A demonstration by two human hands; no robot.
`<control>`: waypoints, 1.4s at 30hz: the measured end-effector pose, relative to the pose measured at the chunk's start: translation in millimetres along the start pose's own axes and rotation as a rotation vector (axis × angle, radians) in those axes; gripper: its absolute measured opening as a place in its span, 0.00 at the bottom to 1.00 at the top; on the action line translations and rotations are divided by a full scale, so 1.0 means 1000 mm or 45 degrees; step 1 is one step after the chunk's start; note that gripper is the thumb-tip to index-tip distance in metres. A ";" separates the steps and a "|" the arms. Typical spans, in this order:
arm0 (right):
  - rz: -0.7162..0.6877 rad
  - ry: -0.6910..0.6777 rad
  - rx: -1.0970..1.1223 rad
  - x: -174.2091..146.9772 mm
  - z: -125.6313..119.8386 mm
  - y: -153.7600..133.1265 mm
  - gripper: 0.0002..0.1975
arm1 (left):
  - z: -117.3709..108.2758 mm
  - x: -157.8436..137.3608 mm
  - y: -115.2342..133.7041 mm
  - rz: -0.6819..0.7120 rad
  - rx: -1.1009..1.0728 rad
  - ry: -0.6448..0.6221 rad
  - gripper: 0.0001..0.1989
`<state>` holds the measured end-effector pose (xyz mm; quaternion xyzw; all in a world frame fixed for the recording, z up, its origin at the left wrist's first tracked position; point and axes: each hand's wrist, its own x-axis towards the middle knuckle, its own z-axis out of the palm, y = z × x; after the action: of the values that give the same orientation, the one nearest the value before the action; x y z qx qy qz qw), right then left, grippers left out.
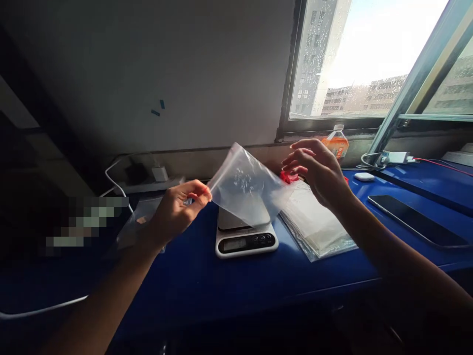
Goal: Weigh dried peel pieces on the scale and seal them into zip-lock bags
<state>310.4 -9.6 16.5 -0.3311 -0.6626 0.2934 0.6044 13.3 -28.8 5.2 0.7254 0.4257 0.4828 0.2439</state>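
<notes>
A clear zip-lock bag (246, 190) hangs tilted in the air, pinched at its left corner between the thumb and fingers of my left hand (185, 207). Small whitish marks show on the bag's face; I cannot tell whether they are print or contents. Behind and below the bag stands a white kitchen scale (247, 246) with a dark display panel, its plate partly hidden by the bag. My right hand (320, 170) is raised to the right of the bag, fingers bent and apart, with nothing visible in them. Under that hand lies a stack of clear plastic bags (314, 222).
A phone (417, 221) and a small white case (364, 176) lie on the blue table (236, 291) at right. An orange drink bottle (337, 143) stands by the window. Red plastic (288, 177) sits behind the stack. A charger (160, 173) with cables is at left.
</notes>
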 end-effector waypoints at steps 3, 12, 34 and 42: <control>-0.017 -0.173 -0.143 -0.002 0.007 -0.002 0.23 | 0.002 -0.004 0.012 0.106 0.228 -0.134 0.07; -0.579 -0.344 -0.817 0.009 0.051 -0.022 0.28 | 0.004 -0.009 0.018 0.067 0.296 -0.038 0.08; -0.701 -1.007 -1.135 0.035 0.105 -0.100 0.16 | -0.005 -0.015 0.035 0.224 0.341 0.381 0.05; -0.562 -0.911 -1.026 0.030 0.112 -0.093 0.21 | -0.001 -0.019 0.041 0.173 0.141 0.380 0.03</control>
<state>189.4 -40.7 97.2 -0.2695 -0.9382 -0.0212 0.2161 24.6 -66.3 28.2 0.6851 0.4332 0.5762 0.1044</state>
